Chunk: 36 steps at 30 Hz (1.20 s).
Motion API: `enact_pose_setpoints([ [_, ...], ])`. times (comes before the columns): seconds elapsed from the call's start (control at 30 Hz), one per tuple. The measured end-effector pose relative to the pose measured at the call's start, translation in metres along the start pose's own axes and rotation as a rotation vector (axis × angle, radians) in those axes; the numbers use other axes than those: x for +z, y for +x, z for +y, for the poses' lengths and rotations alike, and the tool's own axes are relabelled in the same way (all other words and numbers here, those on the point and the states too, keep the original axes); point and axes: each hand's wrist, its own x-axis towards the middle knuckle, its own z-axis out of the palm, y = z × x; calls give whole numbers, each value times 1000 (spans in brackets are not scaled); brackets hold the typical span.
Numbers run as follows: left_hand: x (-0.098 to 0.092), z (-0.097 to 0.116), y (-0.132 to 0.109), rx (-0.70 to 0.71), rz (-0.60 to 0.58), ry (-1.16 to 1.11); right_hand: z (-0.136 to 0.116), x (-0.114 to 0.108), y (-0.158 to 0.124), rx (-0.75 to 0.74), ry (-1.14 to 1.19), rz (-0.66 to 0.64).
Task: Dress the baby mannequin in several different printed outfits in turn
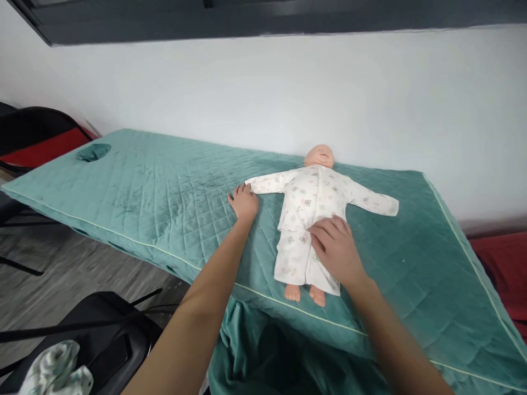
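A baby doll (320, 157) lies on its back, its head by the wall and its bare feet toward me. It wears a white printed long-sleeved top (307, 195) and matching trousers (291, 258). Both sleeves stretch out sideways, and no doll hands show at the cuffs. My left hand (244, 201) rests at the end of the left-side sleeve, fingers spread, with the fingertips at the cuff. Across the doll's waist lies my right hand (335, 244), its fingers loosely bent over the top's lower hem, covering part of the trousers.
The doll lies on a green quilted cover (185, 192) over a long bed against the white wall (263, 93). A face hole (94, 152) is at the far left. On a black chair (102, 310) at lower left are a printed cloth (57, 367) and a dark phone-like object (110, 356).
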Motion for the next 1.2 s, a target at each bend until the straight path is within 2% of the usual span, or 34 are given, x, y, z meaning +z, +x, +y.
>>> enact_pose_setpoints([
  [0.1, 0, 0, -1, -2, 4, -12, -6, -3, -9, 51, 88, 32],
  [0.2, 0, 0, 0, -1, 8, -33, -22, -11, -19, 118, 228, 28],
  [0.3, 0, 1, 1, -8, -7, -27, -46, -20, -28, 154, 315, -107],
  [0.37, 0, 1, 1, -13, -8, -23, -62, -24, -32, 165, 296, -225],
  [0.43, -1, 1, 0, -17, -7, -26, -74, -25, -36, 198, 239, -284],
  [0.63, -3, 2, 1, -22, 17, -94, -89, -12, -45, 235, 15, -283],
  [0.77, -14, 3, 0, -53, 78, -194, -90, -2, -50, 234, -17, -252],
  [0.83, -25, 2, -18, -11, 115, -288, -90, -1, -53, 253, 24, -221],
  [0.9, -38, -1, -54, 58, 108, -402, -89, -3, -55, 262, 92, -183],
  [0.97, -50, -9, -106, 130, 27, -447, -88, -7, -58, 263, 190, -158],
  [1.07, -67, -22, -184, 290, -227, -595, -87, -17, -61, 299, 353, -149],
  [1.13, -76, -28, -218, 354, -329, -641, -86, -22, -63, 326, 417, -149],
  [1.2, -81, -28, -232, 398, -355, -625, -86, -25, -64, 329, 430, -147],
])
